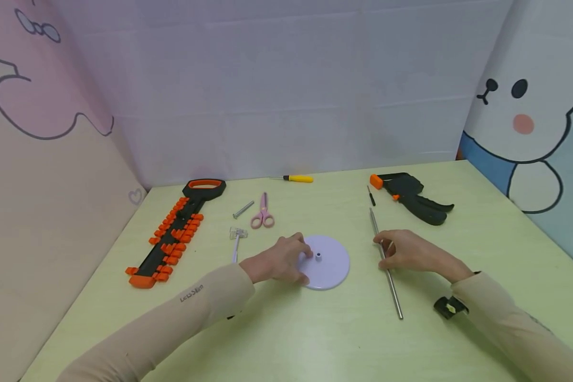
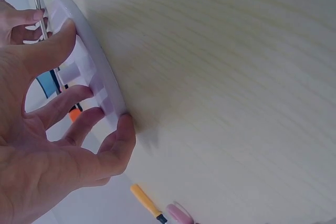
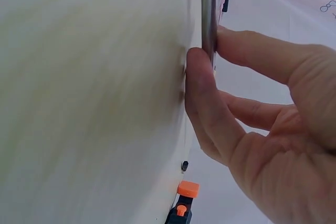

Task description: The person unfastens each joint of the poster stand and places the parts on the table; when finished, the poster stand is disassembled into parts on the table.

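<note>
A pale round disc [image 1: 331,268] with a short central post lies on the table, in front of me. My left hand [image 1: 281,260] grips its left rim; in the left wrist view the thumb and fingertips of that hand [image 2: 47,129] are spread along the edge of the disc [image 2: 107,85]. To the right of the disc, my right hand [image 1: 413,253] pinches a thin metal rod [image 1: 394,295] near its middle. The right wrist view shows the rod [image 3: 209,3] between the thumb and fingers of the hand [image 3: 278,119], close to the tabletop.
Left stands a black holder [image 1: 153,260] with orange clips. Near it lie a bolt [image 1: 244,209], pink scissors [image 1: 263,204] and a stem with a clear head [image 1: 236,246]. Farther back are a yellow-handled screwdriver [image 1: 300,179], a small black screwdriver [image 1: 372,199] and a black-and-orange pistol-grip tool [image 1: 417,204].
</note>
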Action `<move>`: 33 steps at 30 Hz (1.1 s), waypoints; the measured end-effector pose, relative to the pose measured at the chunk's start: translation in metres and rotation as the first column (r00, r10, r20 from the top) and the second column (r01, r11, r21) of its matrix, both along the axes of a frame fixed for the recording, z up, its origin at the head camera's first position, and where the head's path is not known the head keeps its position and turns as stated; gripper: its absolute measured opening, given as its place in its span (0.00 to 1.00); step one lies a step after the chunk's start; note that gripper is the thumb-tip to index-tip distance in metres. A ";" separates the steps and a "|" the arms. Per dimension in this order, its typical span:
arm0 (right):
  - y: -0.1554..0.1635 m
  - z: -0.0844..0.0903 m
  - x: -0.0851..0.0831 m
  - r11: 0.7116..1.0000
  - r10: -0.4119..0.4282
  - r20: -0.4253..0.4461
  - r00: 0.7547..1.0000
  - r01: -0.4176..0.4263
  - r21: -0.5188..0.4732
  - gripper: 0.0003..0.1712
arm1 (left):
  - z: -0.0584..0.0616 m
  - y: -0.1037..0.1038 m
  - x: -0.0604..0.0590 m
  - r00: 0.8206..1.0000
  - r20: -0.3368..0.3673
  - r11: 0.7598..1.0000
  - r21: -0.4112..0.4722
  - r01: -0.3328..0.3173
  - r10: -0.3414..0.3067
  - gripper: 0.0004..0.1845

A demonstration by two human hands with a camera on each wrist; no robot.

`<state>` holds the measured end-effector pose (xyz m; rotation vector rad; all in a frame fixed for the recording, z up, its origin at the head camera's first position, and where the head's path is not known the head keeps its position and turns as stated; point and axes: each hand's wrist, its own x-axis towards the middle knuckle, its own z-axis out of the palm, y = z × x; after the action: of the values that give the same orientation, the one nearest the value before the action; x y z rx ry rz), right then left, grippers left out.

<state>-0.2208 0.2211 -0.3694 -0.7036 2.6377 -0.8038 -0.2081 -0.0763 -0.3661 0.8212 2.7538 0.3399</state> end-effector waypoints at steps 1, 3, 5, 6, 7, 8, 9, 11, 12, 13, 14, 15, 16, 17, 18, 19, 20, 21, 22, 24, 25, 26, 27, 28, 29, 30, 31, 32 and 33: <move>0.000 0.000 0.000 1.000 -0.001 0.000 1.000 0.001 0.004 0.30 | 0.000 0.000 0.000 1.000 0.000 1.000 -0.001 0.000 0.000 0.28; 0.000 -0.001 -0.001 1.000 -0.004 0.003 1.000 0.004 0.010 0.30 | 0.001 0.000 0.000 1.000 0.004 1.000 0.003 -0.001 0.001 0.28; 0.000 -0.001 -0.002 1.000 -0.004 0.005 1.000 0.004 0.017 0.29 | 0.001 0.000 0.001 1.000 0.005 1.000 0.004 0.000 0.000 0.28; 0.000 -0.001 -0.002 1.000 -0.003 0.006 1.000 0.003 0.020 0.29 | 0.002 0.000 0.001 1.000 0.006 1.000 0.002 0.001 -0.001 0.28; -0.001 -0.001 -0.002 1.000 -0.003 0.009 1.000 0.003 0.023 0.29 | 0.002 0.000 0.001 1.000 0.006 1.000 0.001 0.000 0.000 0.28; -0.001 -0.001 -0.002 1.000 -0.003 0.013 1.000 0.003 0.026 0.28 | 0.002 0.000 0.001 1.000 0.004 1.000 0.002 0.000 0.000 0.28; -0.001 -0.001 -0.002 1.000 -0.003 0.015 1.000 0.002 0.029 0.27 | 0.002 0.000 0.001 1.000 0.003 1.000 0.002 0.000 0.000 0.28; -0.001 -0.001 -0.002 0.999 -0.002 0.022 1.000 0.002 0.033 0.26 | 0.003 0.000 0.001 1.000 -0.001 1.000 0.001 0.000 0.000 0.28; -0.001 -0.001 -0.002 0.999 -0.002 0.025 1.000 0.002 0.035 0.26 | 0.003 0.000 0.001 1.000 -0.001 1.000 0.002 -0.001 0.001 0.28; -0.001 -0.002 -0.002 0.999 -0.003 0.027 1.000 0.002 0.036 0.26 | 0.003 -0.001 0.001 1.000 0.000 1.000 0.007 -0.001 0.001 0.28; -0.001 -0.002 -0.003 0.999 -0.003 0.029 1.000 0.002 0.037 0.25 | 0.002 -0.001 0.002 1.000 0.001 1.000 0.010 -0.002 0.002 0.28; -0.001 -0.002 -0.003 0.999 -0.002 0.030 1.000 0.001 0.037 0.25 | 0.002 -0.001 0.002 1.000 0.004 1.000 0.012 -0.002 0.002 0.28; 0.000 -0.003 -0.003 0.999 -0.001 0.031 1.000 0.000 0.036 0.25 | 0.003 0.000 0.002 1.000 0.007 1.000 0.013 -0.004 0.004 0.28; 0.000 -0.003 -0.003 0.999 -0.001 0.034 0.999 0.000 0.035 0.25 | 0.003 0.000 0.002 1.000 0.008 1.000 0.012 -0.004 0.004 0.28; 0.000 -0.003 -0.003 0.999 -0.001 0.035 0.999 0.000 0.034 0.25 | 0.002 0.000 0.002 1.000 0.009 1.000 0.011 -0.004 0.004 0.28; 0.000 -0.003 -0.003 0.999 -0.001 0.036 0.999 -0.001 0.033 0.25 | 0.002 0.000 0.002 1.000 0.009 1.000 0.009 -0.005 0.004 0.28; 0.000 -0.003 -0.003 0.999 -0.001 0.038 0.999 0.000 0.032 0.25 | 0.002 0.000 0.002 1.000 0.009 1.000 0.006 -0.005 0.005 0.28; 0.000 -0.003 -0.003 0.999 0.000 0.037 0.999 -0.001 0.032 0.25 | 0.002 0.000 0.002 1.000 0.008 1.000 0.003 -0.005 0.005 0.28; 0.000 -0.003 -0.003 0.999 0.000 0.037 0.999 -0.001 0.032 0.25 | 0.002 0.000 0.002 1.000 0.006 1.000 0.001 -0.006 0.005 0.28; -0.001 -0.003 -0.003 0.999 0.001 0.037 0.999 -0.002 0.033 0.24 | 0.002 0.000 0.002 1.000 0.005 1.000 -0.002 -0.008 0.008 0.28; -0.001 -0.003 -0.003 0.999 0.001 0.036 0.999 -0.003 0.033 0.24 | 0.002 0.000 0.002 1.000 0.007 1.000 -0.004 -0.010 0.010 0.28; -0.001 -0.003 -0.003 0.999 0.003 0.038 0.999 -0.004 0.035 0.24 | 0.002 0.000 0.003 1.000 0.008 1.000 -0.007 -0.011 0.011 0.28; -0.001 -0.003 -0.003 0.999 0.003 0.039 0.999 -0.004 0.036 0.24 | 0.002 0.000 0.003 1.000 0.009 1.000 -0.009 -0.012 0.012 0.28; -0.001 -0.003 -0.003 0.999 0.003 0.041 0.999 -0.005 0.037 0.24 | 0.002 0.000 0.003 1.000 0.011 1.000 -0.011 -0.012 0.012 0.28; -0.001 -0.002 -0.003 0.999 0.004 0.041 0.999 -0.005 0.037 0.24 | 0.003 0.000 0.003 1.000 0.013 1.000 -0.012 -0.011 0.012 0.28; -0.001 -0.002 -0.003 0.999 0.004 0.042 0.999 -0.006 0.037 0.24 | 0.003 0.000 0.003 1.000 0.014 1.000 -0.014 -0.008 0.009 0.28; -0.001 -0.002 -0.002 0.999 0.005 0.041 0.999 -0.007 0.038 0.24 | 0.003 0.000 0.003 1.000 0.014 1.000 -0.016 -0.005 0.005 0.28; -0.001 -0.002 -0.002 0.999 0.007 0.040 0.999 -0.009 0.039 0.24 | 0.003 0.000 0.003 1.000 0.015 1.000 -0.016 -0.002 0.002 0.28; -0.001 -0.002 -0.002 0.999 0.008 0.039 0.999 -0.009 0.037 0.24 | 0.004 0.000 0.003 1.000 0.013 1.000 -0.018 0.002 -0.002 0.28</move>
<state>-0.2230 0.2198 -0.3715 -0.6821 2.6065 -0.7557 -0.2054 -0.0760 -0.3622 0.8139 2.7394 0.3179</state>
